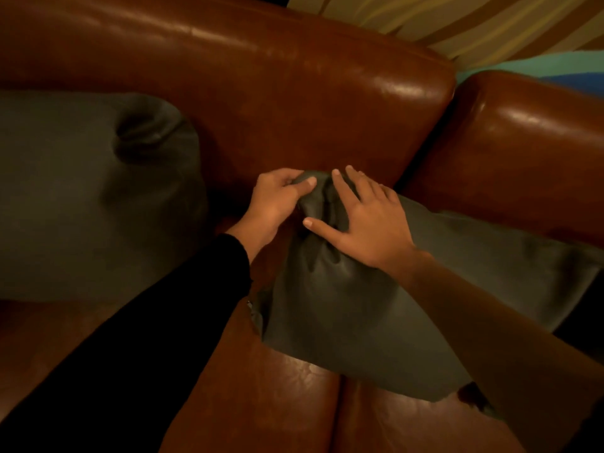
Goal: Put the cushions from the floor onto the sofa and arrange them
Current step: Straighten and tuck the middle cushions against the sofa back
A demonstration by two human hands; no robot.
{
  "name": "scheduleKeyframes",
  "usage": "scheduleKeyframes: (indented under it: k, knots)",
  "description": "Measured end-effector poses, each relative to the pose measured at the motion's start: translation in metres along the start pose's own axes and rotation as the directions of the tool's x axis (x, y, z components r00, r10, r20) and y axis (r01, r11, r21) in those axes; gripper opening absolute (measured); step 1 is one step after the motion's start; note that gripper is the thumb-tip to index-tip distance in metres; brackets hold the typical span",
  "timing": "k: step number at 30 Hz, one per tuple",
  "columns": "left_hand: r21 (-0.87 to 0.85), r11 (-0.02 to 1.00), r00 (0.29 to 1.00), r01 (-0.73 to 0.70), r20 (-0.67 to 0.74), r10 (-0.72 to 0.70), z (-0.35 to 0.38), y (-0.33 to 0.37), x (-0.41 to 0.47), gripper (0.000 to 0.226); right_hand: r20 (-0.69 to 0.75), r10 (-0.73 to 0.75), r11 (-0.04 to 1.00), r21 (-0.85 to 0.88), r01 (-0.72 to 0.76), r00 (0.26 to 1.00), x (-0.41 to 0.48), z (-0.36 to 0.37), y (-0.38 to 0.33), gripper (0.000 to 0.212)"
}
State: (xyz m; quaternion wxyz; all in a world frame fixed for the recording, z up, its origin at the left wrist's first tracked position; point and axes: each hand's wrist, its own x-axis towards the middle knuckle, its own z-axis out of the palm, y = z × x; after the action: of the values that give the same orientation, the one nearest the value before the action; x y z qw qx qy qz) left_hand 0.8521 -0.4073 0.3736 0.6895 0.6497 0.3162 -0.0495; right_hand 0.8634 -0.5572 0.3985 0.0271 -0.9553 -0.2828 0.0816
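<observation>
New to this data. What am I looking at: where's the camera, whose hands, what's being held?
No machine here. This is one picture from a camera worn on a person's head, looking down at their own two hands. Below them is a brown leather sofa. The left hand pinches the top corner of a dark cushion that lies on the seat, its top end against the backrest. The right hand rests flat on the same cushion, fingers spread. A second cushion leans against the backrest further left.
</observation>
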Motion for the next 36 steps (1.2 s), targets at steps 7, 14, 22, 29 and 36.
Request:
scheduleKeyframes:
  k: [7,14,22,29,36]
  knots:
    - [-0.176,0.984,0.992,0.028,0.126,-0.006,-0.014,0.039,-0.004,0.017,0.007,0.023,0.997,0.071,-0.024,1.0,-0.006,-0.008,0.004,0.11]
    - [0.128,0.988,0.99,-0.083,-0.105,0.097,-0.022,0.033,-0.003,0.017,-0.03,-0.022,0.999,0.024,0.023,0.999,-0.016,-0.004,0.008,0.113]
    - [0.11,0.99,0.989,-0.086,0.133,0.071,-0.023,0.022,-0.028,0.041,-0.052,-0.006,0.997,0.075,0.01,0.999,-0.043,-0.009,0.038,0.089]
    - [0.326,0.915,0.964,-0.237,-0.041,0.264,-0.013,0.022,-0.032,0.024,-0.059,0.115,0.992,0.06,-0.111,0.992,-0.063,-0.003,0.064,0.078]
    - [0.698,0.088,0.446,-0.711,0.35,0.824,0.0,-0.036,-0.083,0.06,-0.319,-0.411,0.91,-0.2,0.363,0.854,-0.104,0.026,0.047,0.066]
